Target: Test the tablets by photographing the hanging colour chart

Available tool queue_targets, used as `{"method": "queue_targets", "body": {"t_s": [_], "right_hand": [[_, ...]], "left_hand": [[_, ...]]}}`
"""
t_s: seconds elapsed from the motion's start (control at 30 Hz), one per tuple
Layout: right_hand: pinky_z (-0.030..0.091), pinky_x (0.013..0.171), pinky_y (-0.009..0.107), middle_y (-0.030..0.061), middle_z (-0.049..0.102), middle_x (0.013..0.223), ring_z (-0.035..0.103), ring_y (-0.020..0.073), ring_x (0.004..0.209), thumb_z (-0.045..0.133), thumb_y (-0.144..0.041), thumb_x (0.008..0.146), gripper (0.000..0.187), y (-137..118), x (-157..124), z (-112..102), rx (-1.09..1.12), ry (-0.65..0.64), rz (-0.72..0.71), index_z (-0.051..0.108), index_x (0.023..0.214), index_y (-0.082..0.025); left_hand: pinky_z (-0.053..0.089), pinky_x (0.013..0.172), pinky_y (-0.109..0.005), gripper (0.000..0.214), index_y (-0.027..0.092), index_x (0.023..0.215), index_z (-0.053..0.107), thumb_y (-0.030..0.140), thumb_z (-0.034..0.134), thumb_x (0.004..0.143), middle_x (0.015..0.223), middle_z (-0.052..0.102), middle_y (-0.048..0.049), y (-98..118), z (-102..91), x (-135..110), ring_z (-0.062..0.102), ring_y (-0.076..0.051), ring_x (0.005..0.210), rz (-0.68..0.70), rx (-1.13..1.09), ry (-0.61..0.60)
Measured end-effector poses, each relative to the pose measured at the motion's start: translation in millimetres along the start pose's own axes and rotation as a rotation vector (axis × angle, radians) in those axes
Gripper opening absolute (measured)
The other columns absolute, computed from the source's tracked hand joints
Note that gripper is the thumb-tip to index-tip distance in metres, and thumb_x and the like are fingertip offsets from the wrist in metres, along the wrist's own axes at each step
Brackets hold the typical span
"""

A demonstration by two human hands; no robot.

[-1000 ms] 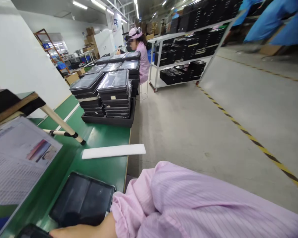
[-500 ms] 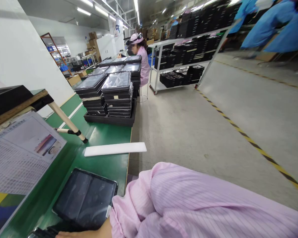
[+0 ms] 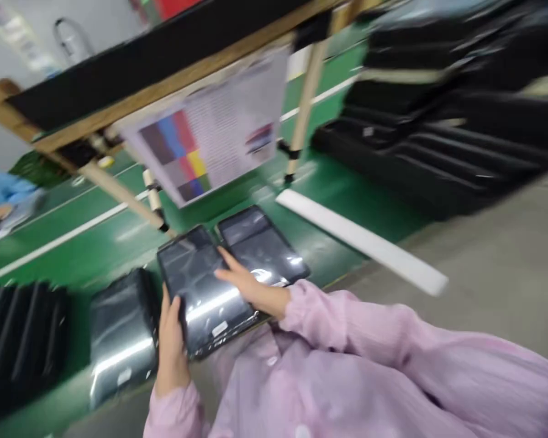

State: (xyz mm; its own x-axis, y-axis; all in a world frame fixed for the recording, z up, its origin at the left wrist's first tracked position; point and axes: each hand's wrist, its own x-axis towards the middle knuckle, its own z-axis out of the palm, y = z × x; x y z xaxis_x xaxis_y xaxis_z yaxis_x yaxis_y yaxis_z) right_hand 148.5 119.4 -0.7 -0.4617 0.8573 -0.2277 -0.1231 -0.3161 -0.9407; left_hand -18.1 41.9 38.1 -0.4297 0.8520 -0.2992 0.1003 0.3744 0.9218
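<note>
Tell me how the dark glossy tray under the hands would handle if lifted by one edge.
The dark tray looks thin and moulded, so it probably flexes. Its glossy sheen suggests a slippery surface. The left hand grips its edge and the right hand rests on top, hinting that it is light.

- My left hand (image 3: 171,344) grips the near-left edge of a dark glossy tablet (image 3: 205,289).
- My right hand (image 3: 249,286) lies flat on its screen.
- A second tablet (image 3: 260,243) lies just beyond my right hand on the green surface (image 3: 73,243).
- A white strip (image 3: 360,240) lies to the right of my hands.
</note>
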Motion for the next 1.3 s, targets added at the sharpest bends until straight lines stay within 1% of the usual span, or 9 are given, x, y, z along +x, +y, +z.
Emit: {"method": "queue_targets", "body": {"t_s": [0.07,0.13,0.27,0.5,0.63,0.73,0.97,1.13,1.3], "right_hand": [[0.010,0.130,0.042,-0.0013,0.024,0.168,0.020,0.0217,0.157,0.062,-0.053,0.084,0.095,4.6,5.5,3.3,0.005,-0.038,0.029,0.018,0.164,-0.028],[0.014,0.129,0.043,-0.0024,0.026,0.167,0.024,0.0228,0.156,0.064,-0.053,0.082,0.094,5.4,5.6,5.6,0.018,-0.013,0.036,0.023,0.163,-0.030],[0.026,0.126,0.045,0.0002,0.041,0.161,0.040,0.0226,0.148,0.069,-0.051,0.080,0.086,0.3,-4.2,3.2,0.018,0.072,0.035,0.036,0.158,-0.031],[0.037,0.121,0.042,0.0020,0.048,0.156,0.048,0.0253,0.143,0.068,-0.057,0.082,0.074,-30.9,-48.2,-42.3,-0.016,0.293,0.016,0.049,0.150,-0.035],[0.044,0.116,0.042,-0.0028,0.042,0.160,0.046,0.0240,0.145,0.052,-0.059,0.090,0.066,-40.1,-75.0,-65.1,0.001,0.372,0.066,0.039,0.154,-0.047],[0.045,0.114,0.041,-0.0056,0.040,0.161,0.045,0.0234,0.145,0.054,-0.055,0.090,0.065,-32.7,-83.8,-71.4,-0.026,0.393,0.065,0.038,0.153,-0.051],[0.036,0.121,0.043,0.0003,0.038,0.163,0.046,0.0257,0.145,0.069,-0.055,0.080,0.086,-24.5,-74.5,-65.0,-0.080,0.364,0.032,0.033,0.157,-0.043],[0.040,0.118,0.046,0.0043,0.038,0.162,0.052,0.0271,0.140,0.080,-0.053,0.070,0.104,-31.0,-56.5,-32.6,-0.020,0.261,0.114,0.028,0.160,-0.040],[0.016,0.129,0.045,-0.0016,0.022,0.169,0.022,0.0196,0.157,0.068,-0.048,0.085,0.090,-30.7,-34.9,21.0,-0.216,0.019,-0.161,0.022,0.161,-0.035]], "left_hand": [[0.033,0.122,-0.044,0.050,0.025,0.146,0.051,0.040,0.052,0.099,0.159,0.045,-0.0068,-17.3,-15.7,-4.2,0.042,-0.025,0.146,-0.005,-0.066,0.119],[0.024,0.125,-0.032,0.057,0.024,0.152,0.045,0.032,0.050,0.096,0.164,0.038,-0.0021,-26.9,-22.2,-0.3,0.033,-0.019,0.152,0.016,-0.103,0.160],[0.011,0.128,-0.033,0.067,0.023,0.154,0.042,0.025,0.055,0.088,0.168,0.029,-0.0011,-19.4,-22.5,-3.1,0.012,-0.019,0.158,0.092,-0.075,0.142],[0.014,0.129,-0.048,0.083,0.013,0.160,0.013,0.030,0.055,0.090,0.168,0.017,-0.0177,29.5,29.6,-53.0,0.014,-0.029,0.157,0.477,0.044,-0.142],[0.025,0.125,-0.056,0.090,0.005,0.159,0.003,0.033,0.052,0.089,0.164,0.019,-0.0270,35.6,57.2,-55.5,0.020,-0.038,0.154,0.387,0.129,-0.405],[0.031,0.122,-0.060,0.090,0.004,0.160,0.002,0.038,0.049,0.091,0.161,0.025,-0.0292,32.4,58.9,-52.5,0.027,-0.042,0.151,0.314,0.201,-0.482],[0.029,0.123,-0.058,0.087,0.010,0.163,0.004,0.043,0.049,0.096,0.162,0.032,-0.0236,23.6,32.2,-58.5,0.034,-0.038,0.149,0.314,0.215,-0.380],[0.027,0.126,-0.046,0.076,0.022,0.163,0.012,0.042,0.049,0.101,0.167,0.031,-0.0106,5.1,-2.0,-58.3,0.032,-0.026,0.153,0.379,0.115,-0.194],[0.024,0.127,-0.041,0.063,0.026,0.159,0.028,0.043,0.048,0.102,0.165,0.035,-0.0069,-11.7,-47.1,-53.9,0.032,-0.023,0.153,0.268,0.109,0.073]]}}
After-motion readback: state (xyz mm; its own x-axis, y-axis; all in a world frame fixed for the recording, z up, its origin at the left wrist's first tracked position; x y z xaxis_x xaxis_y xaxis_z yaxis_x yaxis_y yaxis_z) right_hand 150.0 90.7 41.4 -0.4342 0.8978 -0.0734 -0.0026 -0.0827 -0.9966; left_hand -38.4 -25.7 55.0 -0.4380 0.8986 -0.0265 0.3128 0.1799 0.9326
